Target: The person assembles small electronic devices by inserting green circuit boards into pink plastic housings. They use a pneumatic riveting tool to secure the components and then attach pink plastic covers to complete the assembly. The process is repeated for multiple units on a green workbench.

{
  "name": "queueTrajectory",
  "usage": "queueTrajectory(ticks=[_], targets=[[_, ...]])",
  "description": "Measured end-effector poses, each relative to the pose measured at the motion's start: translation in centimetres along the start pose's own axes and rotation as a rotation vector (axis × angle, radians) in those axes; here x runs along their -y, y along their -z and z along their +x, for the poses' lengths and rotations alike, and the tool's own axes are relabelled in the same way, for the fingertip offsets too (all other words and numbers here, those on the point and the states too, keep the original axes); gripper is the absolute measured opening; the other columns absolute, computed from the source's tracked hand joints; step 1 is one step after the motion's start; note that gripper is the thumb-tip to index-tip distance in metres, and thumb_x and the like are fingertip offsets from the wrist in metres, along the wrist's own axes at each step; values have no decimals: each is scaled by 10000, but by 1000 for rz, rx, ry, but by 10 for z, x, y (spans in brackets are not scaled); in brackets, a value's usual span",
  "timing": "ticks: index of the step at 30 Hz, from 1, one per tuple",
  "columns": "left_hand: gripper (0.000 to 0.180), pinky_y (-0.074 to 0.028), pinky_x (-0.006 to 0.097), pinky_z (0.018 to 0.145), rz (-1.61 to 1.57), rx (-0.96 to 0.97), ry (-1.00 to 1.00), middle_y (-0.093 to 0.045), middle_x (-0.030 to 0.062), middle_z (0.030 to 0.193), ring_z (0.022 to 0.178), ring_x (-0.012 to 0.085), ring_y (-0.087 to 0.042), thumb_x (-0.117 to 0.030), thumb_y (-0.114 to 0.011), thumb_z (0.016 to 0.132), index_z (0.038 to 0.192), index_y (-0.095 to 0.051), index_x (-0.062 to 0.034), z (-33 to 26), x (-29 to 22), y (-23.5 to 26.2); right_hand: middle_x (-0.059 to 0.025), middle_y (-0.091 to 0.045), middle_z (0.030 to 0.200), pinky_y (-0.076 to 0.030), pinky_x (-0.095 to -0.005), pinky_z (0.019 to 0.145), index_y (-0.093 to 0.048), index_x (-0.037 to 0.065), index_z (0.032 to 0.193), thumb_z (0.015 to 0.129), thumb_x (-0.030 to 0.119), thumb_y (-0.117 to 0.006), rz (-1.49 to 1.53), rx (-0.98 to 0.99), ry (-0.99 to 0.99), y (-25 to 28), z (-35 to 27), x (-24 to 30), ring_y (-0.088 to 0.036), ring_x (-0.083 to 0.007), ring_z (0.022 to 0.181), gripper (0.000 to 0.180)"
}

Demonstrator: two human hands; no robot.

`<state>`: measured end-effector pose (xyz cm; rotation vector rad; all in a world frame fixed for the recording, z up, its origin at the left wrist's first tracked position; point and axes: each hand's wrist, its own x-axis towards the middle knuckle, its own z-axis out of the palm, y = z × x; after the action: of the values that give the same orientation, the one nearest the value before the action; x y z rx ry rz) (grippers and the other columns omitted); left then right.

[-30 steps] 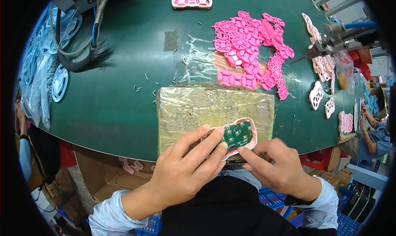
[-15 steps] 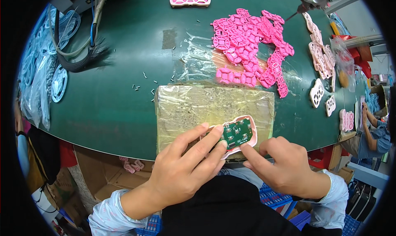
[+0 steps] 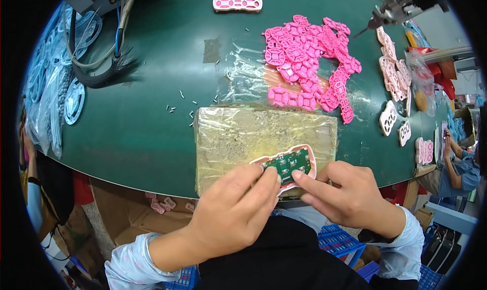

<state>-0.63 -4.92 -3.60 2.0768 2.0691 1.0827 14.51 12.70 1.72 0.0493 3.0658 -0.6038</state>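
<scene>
A light pink plastic controller shell [image 3: 313, 163] with a green circuit board [image 3: 287, 161] lying in it is tilted over the near edge of a tape-wrapped block. My left hand [image 3: 228, 206] is closed on the shell's left end, fingertips bent over the board's edge. From the right, my right hand [image 3: 350, 193] reaches in with its other fingers curled and one fingertip pressing the board's near side. The shell's underside and part of its left end are hidden by my fingers.
The block [image 3: 223, 133] sits on a green table [image 3: 152, 112]. Beyond it lie a heap of bright pink button pads [image 3: 299, 51] and scattered small screws [image 3: 172, 108]. An assembled pink shell [image 3: 237, 2] stands farther back. A metal tool [image 3: 401, 8] hangs at upper right; pale pink shells [image 3: 393, 77] lie right.
My left fingers have drawn back toward the board's left edge, uncovering more of it. My right fingertip has shifted slightly inward over the board. The shell stays in nearly the same place.
</scene>
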Motion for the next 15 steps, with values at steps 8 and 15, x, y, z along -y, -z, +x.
queueTrajectory(ticks=[8,15], targets=[[325,-567,350,742,36,45,-22,-635,122,1090,939,260,-638,-59,-764,725,1023,-679,39,8,-2,4,-65,-599,832,-462,-294,529,-633,44,1158,827,137,-713,205,-844,-11,119,14,-37,-578,-174,654,353],[387,-563,358,772,41,136,-52,-611,109,1079,960,269,-615,-66,-692,720,1099,-662,10,15,6,16,-56,-592,794,-490,-286,513,-570,8,1224,871,131,-670,882,-632,103,140,39,-34,-582,-165,614,386]])
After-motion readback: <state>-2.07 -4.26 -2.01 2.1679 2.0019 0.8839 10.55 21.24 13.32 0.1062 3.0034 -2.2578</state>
